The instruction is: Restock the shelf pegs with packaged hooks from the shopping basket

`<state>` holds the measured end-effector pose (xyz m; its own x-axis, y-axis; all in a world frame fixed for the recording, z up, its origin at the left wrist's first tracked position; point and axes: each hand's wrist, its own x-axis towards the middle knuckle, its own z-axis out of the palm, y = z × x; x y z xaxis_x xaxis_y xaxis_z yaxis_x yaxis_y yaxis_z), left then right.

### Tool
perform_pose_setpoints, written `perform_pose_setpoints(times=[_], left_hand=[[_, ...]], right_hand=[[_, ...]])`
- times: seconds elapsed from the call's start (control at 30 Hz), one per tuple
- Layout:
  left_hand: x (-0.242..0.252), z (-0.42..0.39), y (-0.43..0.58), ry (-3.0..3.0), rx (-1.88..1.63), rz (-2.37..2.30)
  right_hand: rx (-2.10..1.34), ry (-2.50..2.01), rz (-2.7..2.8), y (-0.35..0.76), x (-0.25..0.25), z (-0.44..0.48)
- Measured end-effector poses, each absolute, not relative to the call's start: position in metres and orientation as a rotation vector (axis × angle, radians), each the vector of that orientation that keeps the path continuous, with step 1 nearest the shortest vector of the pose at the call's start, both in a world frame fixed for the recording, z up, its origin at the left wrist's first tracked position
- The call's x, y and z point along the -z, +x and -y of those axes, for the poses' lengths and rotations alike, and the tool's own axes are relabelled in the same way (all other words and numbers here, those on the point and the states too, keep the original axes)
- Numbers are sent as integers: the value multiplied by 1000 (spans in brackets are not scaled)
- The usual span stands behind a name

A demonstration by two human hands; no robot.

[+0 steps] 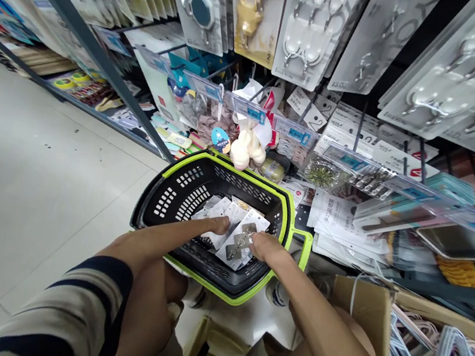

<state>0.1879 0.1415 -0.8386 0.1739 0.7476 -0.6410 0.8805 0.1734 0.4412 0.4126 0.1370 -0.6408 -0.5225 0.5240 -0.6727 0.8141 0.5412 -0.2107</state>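
A black shopping basket [199,268] with a lime-green rim stands in front of me, both my hands reaching into it. My right hand [265,247] is closed on the right edge of a white hook card [231,255], which carries grey square metal hooks. Beside it, my left hand [217,225] is closed at several other white carded packs [207,209]; its fingertips are partly hidden, and it seems to grip one of them. These packs lie overlapping at the bottom of the basket.
Carded hooks [311,26] hang on the rack above. Price tags [249,110] and a cream plush item [248,148] are just behind the basket. At the lower right a cardboard box [362,305] holds hangers [454,354]. Tiled floor [47,170] extends at left.
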Motion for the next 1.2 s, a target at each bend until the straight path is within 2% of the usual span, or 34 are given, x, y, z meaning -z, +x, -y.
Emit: perform_pose_setpoints(times=[0.23, 0.57, 0.77, 1.0, 1.2], left_hand=[[833, -138, 209, 1106, -42, -1618], [833, -140, 206, 855, -276, -1586], [831, -141, 201, 813, -255, -1508], [836, -128, 204, 862, -12, -1405], [850, -124, 210, 974, 94, -1558]], right_hand=[[690, 1084, -2240, 414, 644, -137], [682, 1062, -2234, 414, 639, -137], [675, 1056, -2234, 413, 641, -138], [685, 1061, -2243, 412, 642, -137], [699, 1057, -2248, 413, 643, -137]])
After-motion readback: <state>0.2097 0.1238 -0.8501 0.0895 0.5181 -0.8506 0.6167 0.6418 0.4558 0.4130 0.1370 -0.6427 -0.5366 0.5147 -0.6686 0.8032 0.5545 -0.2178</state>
